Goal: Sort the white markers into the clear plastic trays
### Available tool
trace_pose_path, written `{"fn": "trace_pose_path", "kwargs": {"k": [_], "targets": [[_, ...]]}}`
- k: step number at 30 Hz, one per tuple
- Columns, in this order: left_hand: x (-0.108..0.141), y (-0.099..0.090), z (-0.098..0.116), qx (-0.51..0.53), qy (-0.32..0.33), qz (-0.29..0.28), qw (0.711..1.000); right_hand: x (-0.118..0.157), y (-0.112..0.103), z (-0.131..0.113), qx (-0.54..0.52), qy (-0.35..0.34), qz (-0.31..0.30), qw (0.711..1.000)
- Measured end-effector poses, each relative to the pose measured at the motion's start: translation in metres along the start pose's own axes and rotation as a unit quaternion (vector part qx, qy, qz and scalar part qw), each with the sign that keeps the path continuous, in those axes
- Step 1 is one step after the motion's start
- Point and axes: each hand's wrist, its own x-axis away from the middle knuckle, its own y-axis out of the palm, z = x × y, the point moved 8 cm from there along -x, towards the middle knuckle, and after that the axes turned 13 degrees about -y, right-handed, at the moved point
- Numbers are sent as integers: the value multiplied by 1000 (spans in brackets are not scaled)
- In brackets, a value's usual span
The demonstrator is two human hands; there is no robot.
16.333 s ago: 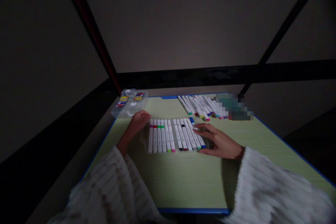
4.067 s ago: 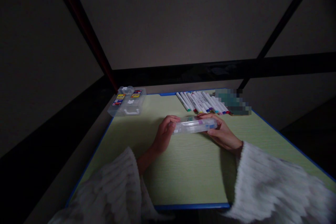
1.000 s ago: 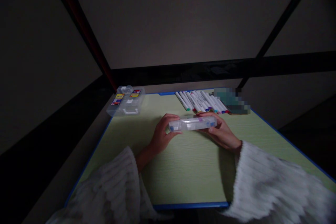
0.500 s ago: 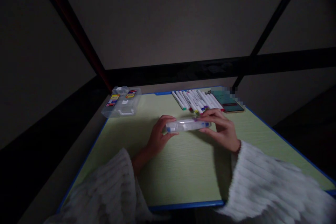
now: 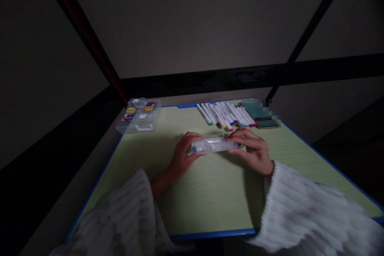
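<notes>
Between my two hands is a clear plastic case (image 5: 214, 144), held lengthwise across the table, with blue-ended white shapes showing inside it. My left hand (image 5: 183, 154) grips its left end, fingers on top and thumb beneath. At the right end my right hand (image 5: 255, 150) pinches the case the same way, and its fingers cover part of that end. Beyond the right hand lies a row of white markers (image 5: 222, 114) with coloured tips, among them green, red, yellow, pink and blue.
A clear, open plastic box (image 5: 144, 120) with colourful labels lies at the table's far left. A flat green item (image 5: 261, 114), partly blurred out, lies at the far right by the markers. The pale green table (image 5: 210, 200) has a blue rim, with a wall behind it.
The case and both hands have shifted very slightly; the case's right end dips a little. Both hands keep their grip, and the markers and box stay in place.
</notes>
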Motion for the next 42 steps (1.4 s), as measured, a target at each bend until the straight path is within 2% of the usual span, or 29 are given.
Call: {"fn": "trace_pose_path", "kwargs": {"k": [7, 12, 18, 22, 26, 34, 37, 42], "targets": [[-1, -2, -4, 12, -15, 10, 1000, 2, 3, 5, -15, 18, 1, 1000], [-5, -11, -11, 72, -88, 58, 992, 8, 6, 18, -28, 53, 14, 998], [-6, -24, -31, 172, -204, 131, 955, 22, 7, 43, -67, 166, 51, 983], [-5, -24, -48, 258, -250, 148, 922, 32, 24, 53, -133, 236, -2, 963], [-3, -19, -60, 302, -295, 150, 894, 36, 42, 51, -202, 276, -47, 939], [4, -17, -64, 304, -367, 156, 865, 37, 51, 43, -270, 352, -52, 895], [5, -17, -63, 302, -382, 157, 859, 39, 53, 42, -283, 376, -50, 881], [4, -15, -63, 293, -385, 151, 862, 39, 51, 42, -285, 383, -37, 878]]}}
